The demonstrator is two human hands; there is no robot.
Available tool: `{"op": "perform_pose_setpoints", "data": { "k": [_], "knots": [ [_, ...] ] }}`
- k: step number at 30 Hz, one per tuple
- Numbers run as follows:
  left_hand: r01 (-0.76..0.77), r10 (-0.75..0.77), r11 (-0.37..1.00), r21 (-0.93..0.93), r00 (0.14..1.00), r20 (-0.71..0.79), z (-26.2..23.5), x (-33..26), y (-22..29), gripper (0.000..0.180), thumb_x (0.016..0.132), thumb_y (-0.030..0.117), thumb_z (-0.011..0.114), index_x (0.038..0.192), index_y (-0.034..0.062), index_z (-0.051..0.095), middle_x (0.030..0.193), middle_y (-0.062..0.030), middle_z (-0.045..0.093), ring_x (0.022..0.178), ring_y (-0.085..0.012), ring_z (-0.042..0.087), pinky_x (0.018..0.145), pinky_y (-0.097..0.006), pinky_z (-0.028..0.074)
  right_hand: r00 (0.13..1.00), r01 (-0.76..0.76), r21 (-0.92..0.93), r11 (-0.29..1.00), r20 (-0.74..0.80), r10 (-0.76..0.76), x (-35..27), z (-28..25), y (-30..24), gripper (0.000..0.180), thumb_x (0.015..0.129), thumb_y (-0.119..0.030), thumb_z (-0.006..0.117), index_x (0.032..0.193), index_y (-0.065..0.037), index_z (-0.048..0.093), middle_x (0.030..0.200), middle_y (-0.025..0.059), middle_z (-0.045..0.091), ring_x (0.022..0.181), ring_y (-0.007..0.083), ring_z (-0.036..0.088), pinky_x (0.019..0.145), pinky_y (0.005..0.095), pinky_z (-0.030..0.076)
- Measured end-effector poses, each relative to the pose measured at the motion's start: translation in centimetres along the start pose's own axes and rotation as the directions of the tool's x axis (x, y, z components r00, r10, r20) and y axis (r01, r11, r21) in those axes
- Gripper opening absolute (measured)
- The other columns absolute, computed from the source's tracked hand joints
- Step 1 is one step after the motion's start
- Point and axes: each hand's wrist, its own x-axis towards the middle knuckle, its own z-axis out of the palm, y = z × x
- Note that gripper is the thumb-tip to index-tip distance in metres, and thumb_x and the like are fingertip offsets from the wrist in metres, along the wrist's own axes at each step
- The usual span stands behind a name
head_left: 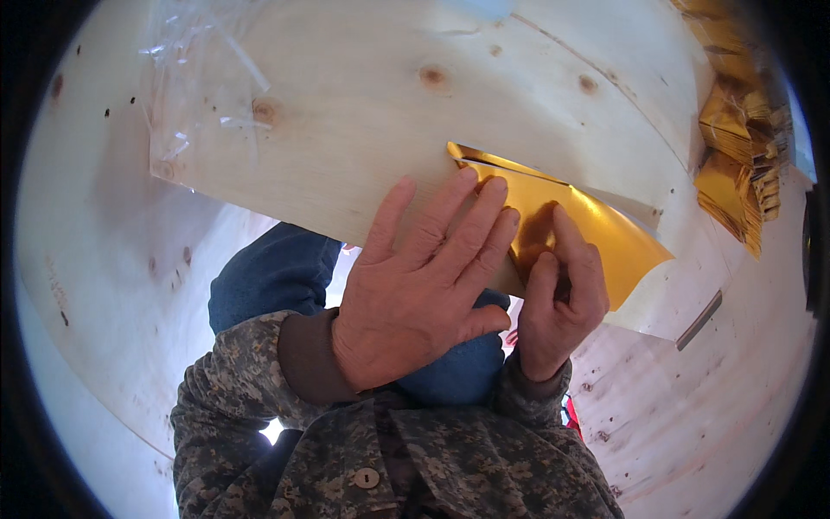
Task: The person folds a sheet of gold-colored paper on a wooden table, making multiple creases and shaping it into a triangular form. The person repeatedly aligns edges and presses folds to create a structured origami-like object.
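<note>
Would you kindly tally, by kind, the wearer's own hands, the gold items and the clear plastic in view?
Hands, left hand and right hand: 2
Gold sheet: 1
Gold pile, its pieces too overlapped to count: 1
Clear plastic heap: 1
Total: 5

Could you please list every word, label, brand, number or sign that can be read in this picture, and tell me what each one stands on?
There is no readable text.
Gold sheet under the hands: no lettering visible.
Gold stacks at the right: none legible.
Clear plastic at the upper left: none legible.
Faint reddish marks on the pale wooden surface at the left: too faint and blurred to tell whether they are writing.
</note>
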Motion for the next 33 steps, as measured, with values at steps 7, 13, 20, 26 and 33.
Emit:
{"op": "perform_pose_setpoints", "data": {
  "k": [7,13,20,26,33],
  "knots": [
    [0.009,-0.008,1.0,-0.008,0.998,0.063,0.0,0.4,-0.1,0.077,0.091,0.067,0.043,0.144,0.0118,0.051,0.154,-0.0106,0.043,0.145,-0.0299,0.037,0.117,-0.058,0.018,0.995,-0.082,-0.028,0.996,0.061,0.083,0.1,-0.5,-0.3,0.045,0.082,0.013,0.051,0.122,0.003,0.068,0.083,0.0123,0.064,0.067,0.0187,0.06,0.064,0.0281,0.051],
    [0.013,-0.013,1.0,-0.001,0.999,0.045,0.4,0.7,0.0,0.076,0.091,0.068,0.041,0.143,0.0127,0.052,0.154,-0.0087,0.043,0.145,-0.03,0.037,0.117,-0.059,0.017,0.995,-0.093,-0.001,0.996,0.038,0.093,0.0,-0.3,0.1,0.047,0.081,0.014,0.05,0.123,0.003,0.067,0.086,0.0134,0.066,0.069,0.0191,0.061,0.067,0.0294,0.051],
    [-0.005,0.005,0.996,0.087,1.0,0.007,0.1,0.8,0.1,0.075,0.089,0.069,0.047,0.136,0.0117,0.057,0.148,-0.0143,0.048,0.136,-0.0326,0.045,0.113,-0.056,0.028,0.983,-0.18,0.101,0.979,-0.006,0.181,-0.7,-0.4,0.4,0.056,0.081,0.014,0.051,0.136,0.007,0.053,0.087,0.0099,0.067,0.068,0.0165,0.06,0.067,0.0278,0.052],
    [0.159,-0.222,0.931,-0.329,0.961,-0.162,-0.9,0.6,-2.0,0.096,0.078,0.073,0.067,0.141,0.0047,0.046,0.112,-0.0156,0.061,0.094,-0.027,0.063,0.084,-0.037,0.05,0.992,0.015,0.185,0.983,0.119,-0.037,-0.7,-1.9,1.3,0.044,0.087,-0.012,0.061,0.127,0.007,0.062,0.088,0.0141,0.067,0.066,0.0209,0.062,0.064,0.0272,0.051],
    [0.295,-0.458,0.679,-0.672,0.886,-0.074,-1.6,1.2,-2.4,0.074,0.089,0.03,0.072,0.146,0.0022,0.035,0.093,-0.0073,0.063,0.078,-0.0144,0.059,0.071,-0.029,0.049,0.945,0.197,0.186,0.963,0.224,-0.237,-0.7,-2.2,1.8,0.057,0.087,-0.052,0.068,0.112,-0.001,0.073,0.093,0.0156,0.068,0.078,0.0269,0.065,0.068,0.0346,0.052]
  ]
}}
